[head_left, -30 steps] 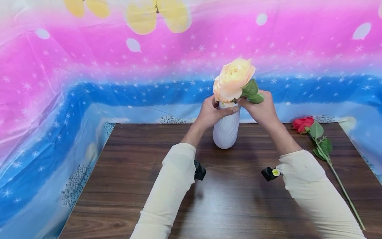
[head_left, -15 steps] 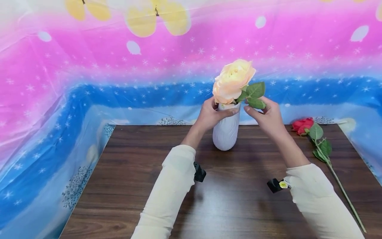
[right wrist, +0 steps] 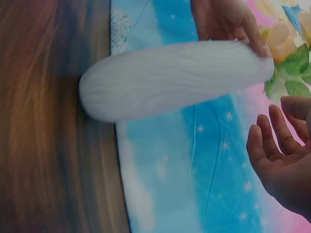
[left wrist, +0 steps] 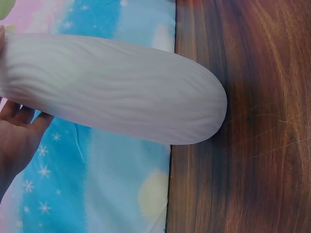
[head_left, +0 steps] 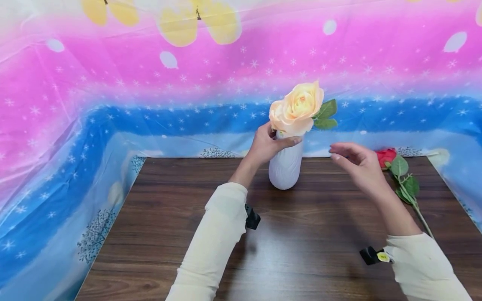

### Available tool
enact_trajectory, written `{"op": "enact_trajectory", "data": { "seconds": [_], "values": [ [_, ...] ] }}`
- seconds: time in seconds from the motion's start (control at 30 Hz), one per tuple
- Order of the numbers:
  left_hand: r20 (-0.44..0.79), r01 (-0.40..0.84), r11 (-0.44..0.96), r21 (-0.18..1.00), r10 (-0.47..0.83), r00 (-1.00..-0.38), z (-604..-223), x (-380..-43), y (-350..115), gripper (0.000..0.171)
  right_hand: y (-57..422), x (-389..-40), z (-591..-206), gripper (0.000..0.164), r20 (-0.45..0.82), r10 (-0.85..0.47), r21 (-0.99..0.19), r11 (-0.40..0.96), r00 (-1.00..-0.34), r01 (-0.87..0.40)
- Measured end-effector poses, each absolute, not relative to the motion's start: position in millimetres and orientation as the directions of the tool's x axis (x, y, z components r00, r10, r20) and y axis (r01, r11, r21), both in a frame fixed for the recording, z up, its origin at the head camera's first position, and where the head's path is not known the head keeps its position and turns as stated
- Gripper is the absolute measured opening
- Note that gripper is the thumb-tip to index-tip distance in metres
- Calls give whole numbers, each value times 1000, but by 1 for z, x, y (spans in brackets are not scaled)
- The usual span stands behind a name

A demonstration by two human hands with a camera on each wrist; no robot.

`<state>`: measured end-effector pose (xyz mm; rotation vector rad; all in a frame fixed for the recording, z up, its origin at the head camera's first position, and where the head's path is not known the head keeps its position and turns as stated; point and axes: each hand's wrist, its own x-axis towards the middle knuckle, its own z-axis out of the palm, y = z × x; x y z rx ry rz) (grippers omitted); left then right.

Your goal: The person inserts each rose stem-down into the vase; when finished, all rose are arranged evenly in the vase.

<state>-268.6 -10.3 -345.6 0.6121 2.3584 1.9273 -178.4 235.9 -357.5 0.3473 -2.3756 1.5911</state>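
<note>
A white, wavy-textured vase (head_left: 285, 167) stands upright near the table's back edge. My left hand (head_left: 263, 144) grips it round the neck, thumb across the front. Out of its mouth rises a cream-peach artificial rose (head_left: 297, 106), its green leaves (head_left: 326, 113) sticking out to the right; the stem is hidden inside the vase. My right hand (head_left: 357, 167) hovers to the right of the vase with nothing in it, fingers loosely bent. In the right wrist view the right hand (right wrist: 286, 155) is apart from the vase (right wrist: 170, 80).
A red artificial rose (head_left: 387, 158) with a long green stem lies along the table's right side, partly behind my right hand and forearm. The dark wooden table (head_left: 180, 234) ends at a pink and blue patterned cloth (head_left: 203, 113) behind and at the sides.
My right hand has let go of the cream-peach rose and its leaves and moved right and down, toward the red rose. The bloom has tipped slightly forward. My left hand stays on the vase.
</note>
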Motion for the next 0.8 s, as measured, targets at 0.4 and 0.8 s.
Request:
{"op": "enact_trajectory", "data": {
  "seconds": [0.4,0.8],
  "values": [
    [273,332,122,935,346,-898,-347,-268,-11,57,307,-148,-397,30,343,-12,-849,424,-939,-315],
    [277,336,122,934,349,-895,-348,-269,-11,56,383,-119,-437,21,143,231,-870,494,-962,-10]
  ]
}}
